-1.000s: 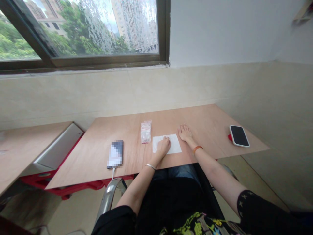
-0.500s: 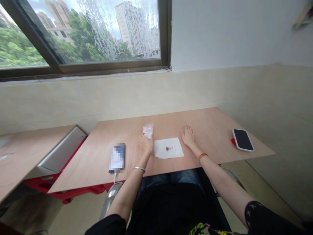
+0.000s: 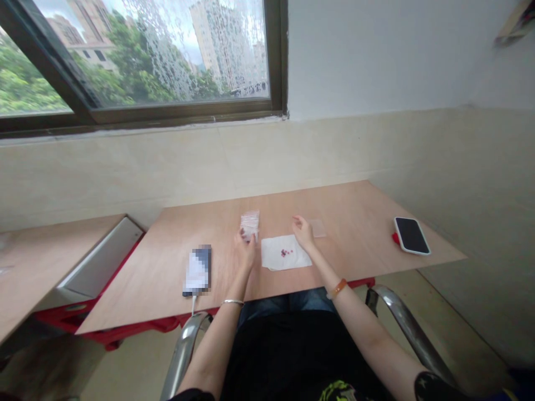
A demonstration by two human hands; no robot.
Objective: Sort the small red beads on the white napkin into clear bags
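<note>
My left hand (image 3: 246,245) has its thumb and fingers around the near end of a stack of small clear plastic bags (image 3: 249,219), which lies on the table. To the right, my right hand (image 3: 302,231) hovers at the upper right edge of a white sheet of paper (image 3: 273,262). Its fingers are curled together, and I see nothing in them. Several tiny dark red pieces (image 3: 285,253), too small to identify, lie on the sheet. A single clear flat bag (image 3: 318,228) rests on the table just right of my right hand.
A phone-like device (image 3: 197,271) with a white cable lies at the left of the wooden table (image 3: 355,206). Near the right edge, a white-framed tablet-like device (image 3: 412,235) leans on something red. Metal chair armrests (image 3: 186,345) flank me. Behind is a tiled wall with a window.
My right hand has lifted from lying flat and moved left towards the paper, uncovering the single clear bag. My left hand has shifted its fingers on the stack. The view has turned slightly.
</note>
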